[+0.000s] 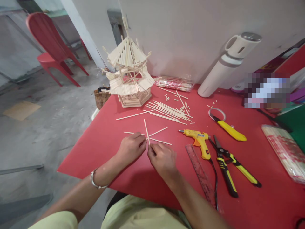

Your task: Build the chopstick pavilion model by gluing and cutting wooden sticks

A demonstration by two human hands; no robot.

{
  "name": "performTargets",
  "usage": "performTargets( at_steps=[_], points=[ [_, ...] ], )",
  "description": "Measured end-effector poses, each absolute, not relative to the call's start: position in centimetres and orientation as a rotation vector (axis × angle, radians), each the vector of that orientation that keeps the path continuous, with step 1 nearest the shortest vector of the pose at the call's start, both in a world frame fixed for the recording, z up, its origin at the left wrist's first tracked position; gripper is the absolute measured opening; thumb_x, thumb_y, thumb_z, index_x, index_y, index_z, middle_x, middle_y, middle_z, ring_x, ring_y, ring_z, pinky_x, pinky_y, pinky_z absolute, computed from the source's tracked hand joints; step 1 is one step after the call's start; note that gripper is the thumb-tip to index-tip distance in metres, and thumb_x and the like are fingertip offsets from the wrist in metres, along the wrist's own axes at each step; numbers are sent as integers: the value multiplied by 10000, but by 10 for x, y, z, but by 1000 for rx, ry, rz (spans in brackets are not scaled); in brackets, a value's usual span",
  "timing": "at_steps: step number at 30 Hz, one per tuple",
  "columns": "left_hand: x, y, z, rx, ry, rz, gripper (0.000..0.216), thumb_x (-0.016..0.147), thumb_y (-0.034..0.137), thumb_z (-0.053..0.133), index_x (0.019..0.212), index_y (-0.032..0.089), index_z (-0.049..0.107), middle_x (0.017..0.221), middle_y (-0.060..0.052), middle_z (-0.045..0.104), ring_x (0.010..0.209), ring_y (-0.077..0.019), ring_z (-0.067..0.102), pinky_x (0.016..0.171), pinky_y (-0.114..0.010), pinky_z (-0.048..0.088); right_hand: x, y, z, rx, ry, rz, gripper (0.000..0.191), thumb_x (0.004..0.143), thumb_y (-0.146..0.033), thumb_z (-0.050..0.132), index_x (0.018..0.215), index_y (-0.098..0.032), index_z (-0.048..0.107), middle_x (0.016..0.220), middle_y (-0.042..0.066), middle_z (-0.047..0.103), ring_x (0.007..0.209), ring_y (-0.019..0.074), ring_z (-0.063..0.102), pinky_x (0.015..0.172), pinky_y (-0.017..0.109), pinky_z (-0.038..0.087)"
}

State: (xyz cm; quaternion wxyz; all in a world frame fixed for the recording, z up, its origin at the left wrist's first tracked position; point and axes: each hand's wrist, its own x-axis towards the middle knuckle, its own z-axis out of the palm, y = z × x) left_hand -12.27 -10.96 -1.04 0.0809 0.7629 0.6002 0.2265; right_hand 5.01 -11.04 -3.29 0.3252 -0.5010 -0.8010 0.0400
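Thin wooden sticks (159, 130) cross in a star on the red tabletop, right in front of my fingertips. My right hand (163, 158) is closed, its thumb and fingers pinching the near end of the stick (145, 127) that points away from me. Beside it, my left hand (132, 149) has its fingers pressed together at the near end of the slanting stick, close to the crossing; part of that grip is hidden. A bracelet (92, 178) circles the left wrist. Past the star lies a loose heap of similar sticks (164, 109).
A pagoda model made of sticks (130, 73) stands at the back left. To the right lie a yellow glue gun (201, 138), a clear ruler (200, 173), pruning shears (222, 162) and a yellow-handled cutter (231, 129). A white flask (220, 71) and stick packs (175, 83) stand behind.
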Motion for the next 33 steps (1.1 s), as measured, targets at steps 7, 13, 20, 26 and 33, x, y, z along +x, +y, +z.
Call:
performTargets(
  at_steps=[7, 13, 20, 26, 33],
  points=[
    [-122, -110, -11, 2308, 1805, 669, 256, 950, 209, 507, 758, 181, 674, 738, -34, 628, 648, -136, 590, 594, -245, 409, 51, -109, -31, -1283, -2099, 108, 335, 964, -278, 555, 646, -227, 651, 610, -19, 626, 566, 104, 515, 593, 286, 257],
    [-122, -110, -11, 2327, 1791, 643, 267, 959, 217, 497, 762, 174, 673, 746, -38, 627, 653, -142, 592, 589, -252, 406, 52, -109, -30, -1264, -2115, 119, 357, 981, -277, 534, 644, -218, 633, 609, -19, 609, 572, 102, 509, 595, 278, 256],
    [-122, -110, -11, 2341, 1796, 617, 275, 968, 229, 487, 765, 180, 667, 749, -37, 622, 652, -142, 590, 584, -252, 397, 52, -109, -31, -1275, -2137, 126, 355, 981, -277, 538, 647, -215, 639, 609, -17, 612, 572, 100, 505, 589, 278, 245],
    [-121, -109, -10, 2333, 1779, 629, 273, 961, 218, 488, 763, 178, 673, 747, -45, 631, 661, -150, 601, 603, -256, 420, 52, -110, -31, -1297, -2140, 121, 323, 970, -279, 554, 669, -221, 654, 631, -12, 635, 582, 106, 530, 598, 283, 255],
    [-134, -107, 3, 2275, 1944, 721, 184, 931, 269, 562, 915, 212, 736, 888, -47, 710, 763, -159, 664, 610, -251, 427, 49, -111, -32, -1343, -2094, 122, 202, 915, -255, 605, 744, -237, 712, 667, -9, 680, 604, 121, 572, 610, 293, 270]
  ],
)
